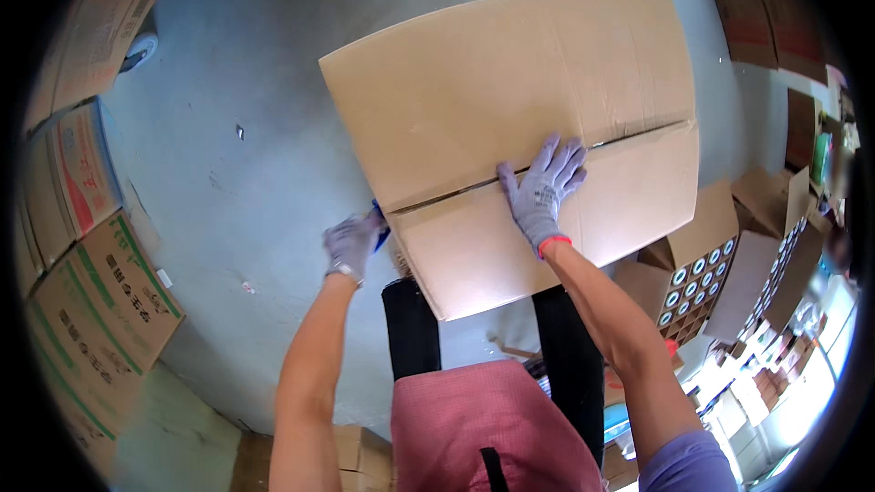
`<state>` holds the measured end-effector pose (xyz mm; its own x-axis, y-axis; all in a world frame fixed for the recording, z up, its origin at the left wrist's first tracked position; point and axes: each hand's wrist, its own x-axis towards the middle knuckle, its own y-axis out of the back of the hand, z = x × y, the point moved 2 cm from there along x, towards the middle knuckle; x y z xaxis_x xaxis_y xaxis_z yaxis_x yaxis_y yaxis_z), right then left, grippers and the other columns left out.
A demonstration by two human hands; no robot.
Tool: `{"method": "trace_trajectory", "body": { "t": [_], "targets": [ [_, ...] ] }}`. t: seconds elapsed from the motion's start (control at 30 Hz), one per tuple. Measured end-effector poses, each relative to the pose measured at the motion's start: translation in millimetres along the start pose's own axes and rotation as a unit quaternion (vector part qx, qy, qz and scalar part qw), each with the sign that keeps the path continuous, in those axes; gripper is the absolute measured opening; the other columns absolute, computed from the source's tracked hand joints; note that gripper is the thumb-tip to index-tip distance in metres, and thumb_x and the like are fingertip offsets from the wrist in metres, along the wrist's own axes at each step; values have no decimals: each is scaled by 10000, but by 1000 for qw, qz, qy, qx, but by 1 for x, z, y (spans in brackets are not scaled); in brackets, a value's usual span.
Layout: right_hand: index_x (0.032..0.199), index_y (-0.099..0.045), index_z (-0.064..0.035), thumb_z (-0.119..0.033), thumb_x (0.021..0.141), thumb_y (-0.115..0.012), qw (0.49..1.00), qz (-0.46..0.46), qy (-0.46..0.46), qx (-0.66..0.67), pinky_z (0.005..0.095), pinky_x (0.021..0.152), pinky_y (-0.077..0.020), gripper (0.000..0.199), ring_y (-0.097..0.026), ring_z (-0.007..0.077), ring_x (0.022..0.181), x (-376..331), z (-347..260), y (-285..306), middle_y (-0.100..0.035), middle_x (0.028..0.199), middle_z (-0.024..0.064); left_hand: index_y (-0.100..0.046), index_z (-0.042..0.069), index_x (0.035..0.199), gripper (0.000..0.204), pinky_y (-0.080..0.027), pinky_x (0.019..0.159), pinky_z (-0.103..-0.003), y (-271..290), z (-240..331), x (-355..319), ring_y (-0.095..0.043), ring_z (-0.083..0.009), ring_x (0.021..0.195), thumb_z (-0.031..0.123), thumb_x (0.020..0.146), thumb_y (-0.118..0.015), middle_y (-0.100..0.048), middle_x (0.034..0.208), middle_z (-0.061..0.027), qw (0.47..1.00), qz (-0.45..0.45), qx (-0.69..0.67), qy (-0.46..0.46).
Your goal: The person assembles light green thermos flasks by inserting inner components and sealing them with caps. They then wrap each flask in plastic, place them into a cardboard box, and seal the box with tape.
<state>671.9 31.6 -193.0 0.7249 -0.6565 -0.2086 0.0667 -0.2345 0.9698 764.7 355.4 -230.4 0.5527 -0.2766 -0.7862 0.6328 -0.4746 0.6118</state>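
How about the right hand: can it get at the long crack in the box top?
Yes, probably: the right hand lies across the crack on top of the box, with nothing visible in the way.

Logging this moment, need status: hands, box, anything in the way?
Right hand spread on cardboard box, across seam. Left hand at blue item by left edge, grip unclear. Flaps down, dark gap along seam. No obstruction seen.
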Motion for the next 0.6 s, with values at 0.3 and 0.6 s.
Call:
{"method": "trace_trajectory", "body": {
  "t": [0.3, 0.6],
  "targets": [
    [1442, -372, 12, -455, 868, -676, 991, 43, 123, 3, 510, 1144, -248, 800, -279, 428, 1396, 107, 244, 79, -324, 1474, 293, -545, 102, 1354, 480, -428, 998, -405, -33, 18, -46, -558, -351, 1197, 423, 1010, -451, -543, 1352, -201, 777, 158, -548, 266],
    [1450, -362, 65, -718, 909, -405, 939, -163, -203, 223, 401, 1167, -240, 952, -314, 337, 1422, 224, 352, 89, -374, 1506, 233, -547, 11, 1190, 307, -449, 833, -328, -32, 93, 21, -530, -189, 933, 255, 1035, -446, -505, 1011, -55, 463, 359, -774, 237]
  ]
}}
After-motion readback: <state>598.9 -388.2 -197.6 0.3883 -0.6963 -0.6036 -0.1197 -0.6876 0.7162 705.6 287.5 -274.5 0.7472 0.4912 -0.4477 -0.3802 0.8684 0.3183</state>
